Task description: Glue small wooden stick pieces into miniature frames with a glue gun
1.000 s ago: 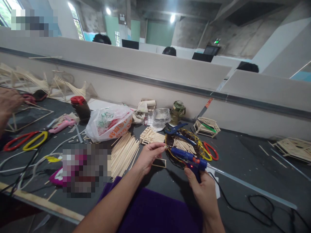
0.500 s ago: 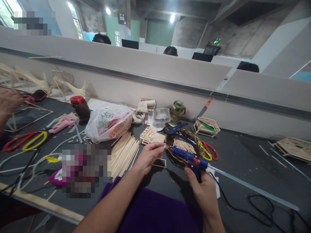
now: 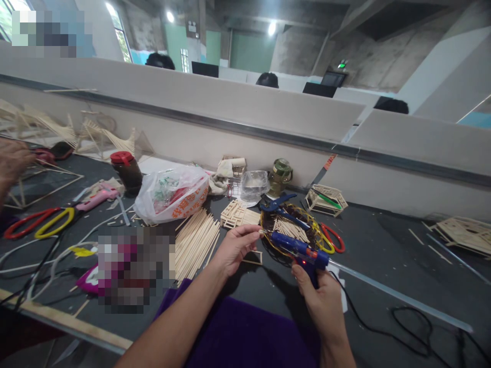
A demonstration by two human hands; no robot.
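Note:
My right hand (image 3: 322, 296) grips a blue hot glue gun (image 3: 297, 248) by its handle, with a small red light lit on its body. A long clear glue stick (image 3: 402, 294) juts from the gun's back end. My left hand (image 3: 240, 248) is closed in a pinch on a small pale piece of wooden stick (image 3: 261, 232), mostly hidden by the fingertips, right at the gun's nozzle. Just below those fingers lies a small wooden frame (image 3: 253, 257) on the dark table. Behind the gun, a basket (image 3: 264, 250) holds short cut sticks (image 3: 289, 228) and a blue-handled cutter (image 3: 278, 204).
Long wooden sticks (image 3: 195, 243) lie left of my hands. Red-and-yellow scissors (image 3: 333, 237) rest by the basket. Farther back stand a plastic bag (image 3: 172, 194), a red-lidded bottle (image 3: 126, 174) and a green jug (image 3: 280, 176). A black cord (image 3: 368, 327) trails right. Another person's hand (image 3: 13, 158) is far left.

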